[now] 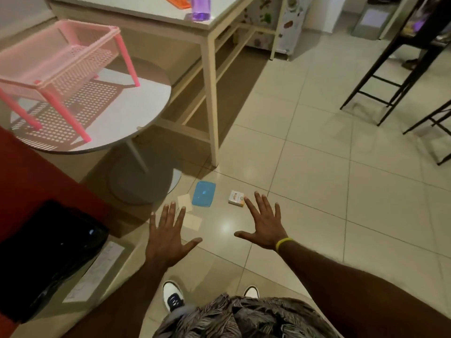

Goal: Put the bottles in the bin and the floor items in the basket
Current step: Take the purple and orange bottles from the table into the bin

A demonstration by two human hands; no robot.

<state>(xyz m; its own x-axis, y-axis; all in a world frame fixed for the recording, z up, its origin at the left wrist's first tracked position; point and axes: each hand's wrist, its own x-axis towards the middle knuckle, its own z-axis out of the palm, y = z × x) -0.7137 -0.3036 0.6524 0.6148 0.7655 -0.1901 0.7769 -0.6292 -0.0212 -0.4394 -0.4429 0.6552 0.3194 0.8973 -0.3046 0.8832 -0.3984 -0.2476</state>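
On the tiled floor lie a blue lid [204, 193], a small white and orange box [236, 198] and two pale cards [184, 202] [192, 222]. My left hand [168, 236] hovers flat with fingers spread, just over the cards. My right hand [264, 222], also spread and empty, hangs beside the small box. A pink perforated basket [57, 62] on legs stands on the round table at the left. A purple bottle [201, 8] stands on the white table at the top. A bin lined with a black bag [46, 254] sits at the lower left.
The round grey table [144, 98] has a pedestal base [144, 184] close to the floor items. A white table leg [212, 106] stands behind them. Black stools [400, 76] are at the right, a red wall [36, 172] at the left. An orange thing [177, 1] lies near the bottle.
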